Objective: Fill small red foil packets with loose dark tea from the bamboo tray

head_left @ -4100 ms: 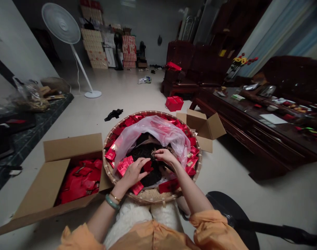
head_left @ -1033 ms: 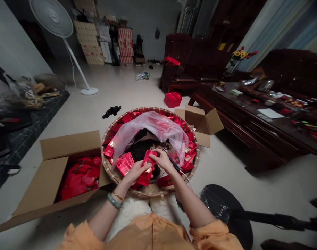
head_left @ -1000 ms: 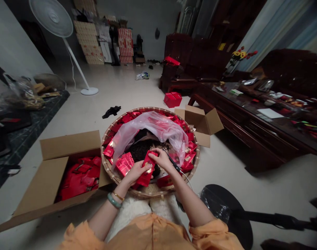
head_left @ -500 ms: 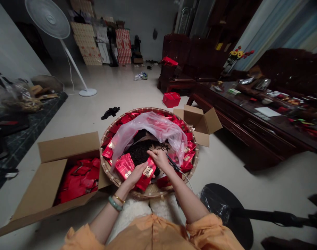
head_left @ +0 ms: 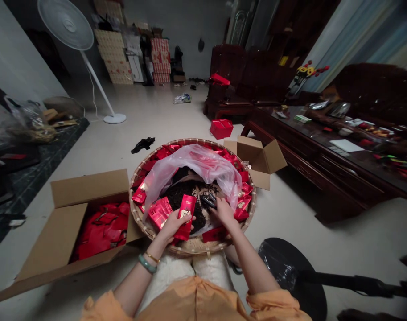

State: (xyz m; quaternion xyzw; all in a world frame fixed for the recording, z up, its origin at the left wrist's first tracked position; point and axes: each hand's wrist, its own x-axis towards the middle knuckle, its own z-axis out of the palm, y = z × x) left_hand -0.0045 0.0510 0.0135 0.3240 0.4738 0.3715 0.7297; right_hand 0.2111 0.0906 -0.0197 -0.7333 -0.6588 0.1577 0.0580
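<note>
Head cam view: big woven basket [head_left: 190, 249], plastic bag [head_left: 193, 167] draped over dark leaves [head_left: 181, 200], which it partly hides. Left hand [head_left: 171, 225] is clamped on an upright red packet [head_left: 186, 217]; right hand [head_left: 224, 212] pinches a dark bit [head_left: 208, 201], mostly covered by fingers, can't tell what.

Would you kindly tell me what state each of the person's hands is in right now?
Left hand: closed, holding a red foil packet.
Right hand: closed, gripping a small black tool.
</note>
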